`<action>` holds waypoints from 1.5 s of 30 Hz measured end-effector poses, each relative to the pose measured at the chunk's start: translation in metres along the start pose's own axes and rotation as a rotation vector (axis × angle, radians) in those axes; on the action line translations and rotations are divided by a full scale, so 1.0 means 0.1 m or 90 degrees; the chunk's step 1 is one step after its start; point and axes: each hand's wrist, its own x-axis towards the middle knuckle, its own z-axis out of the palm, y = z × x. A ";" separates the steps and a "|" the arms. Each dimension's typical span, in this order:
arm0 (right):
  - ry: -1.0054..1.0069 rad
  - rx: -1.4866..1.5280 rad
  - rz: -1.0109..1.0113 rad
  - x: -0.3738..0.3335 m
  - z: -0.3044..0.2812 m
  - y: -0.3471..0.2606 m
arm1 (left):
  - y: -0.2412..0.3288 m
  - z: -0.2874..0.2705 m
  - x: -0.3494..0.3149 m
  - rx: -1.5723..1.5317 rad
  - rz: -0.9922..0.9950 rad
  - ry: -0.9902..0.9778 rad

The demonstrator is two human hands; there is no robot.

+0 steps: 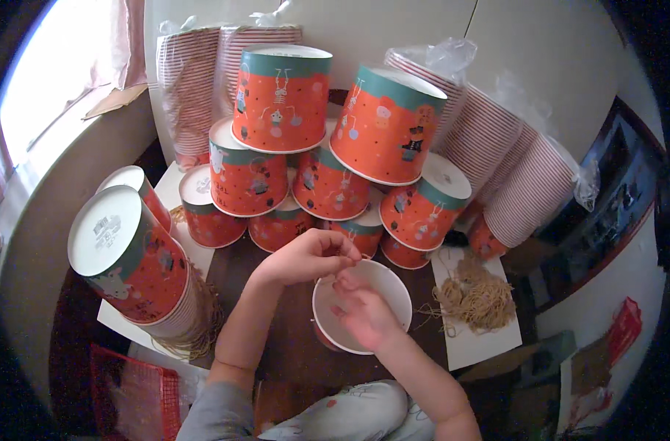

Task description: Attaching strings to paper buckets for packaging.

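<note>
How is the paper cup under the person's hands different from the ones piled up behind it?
The open cup stands mouth up, showing its plain white inside; the piled cups sit upside down or tilted, showing white bases and orange sides with teal bands. The open cup stands alone under the left hand and right hand; the piled cups lean on one another in tiers. Both appear to be the same kind of orange paper cup.

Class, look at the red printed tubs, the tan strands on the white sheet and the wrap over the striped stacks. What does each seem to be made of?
Red tubs: probably coated paperboard, with matte print and white bases. Tan strands: likely rubber bands, thin tangled loops. Wrap: thin clear plastic film, crinkled and glossy.
</note>
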 end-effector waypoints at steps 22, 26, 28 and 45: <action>-0.089 -0.424 -0.137 -0.19 -0.22 -0.74 | -0.39 0.59 0.29 -0.143 -0.213 -0.218; -0.052 -0.698 -0.200 -0.33 -0.38 -0.96 | -0.44 0.79 0.30 -0.239 -0.226 -0.230; -0.021 -0.681 -0.219 -0.39 -0.40 -0.99 | -0.47 0.78 0.31 -0.253 -0.209 -0.202; 0.061 -0.744 -0.275 -0.46 -0.65 -0.60 | -0.57 0.68 0.36 -0.208 -0.110 -0.183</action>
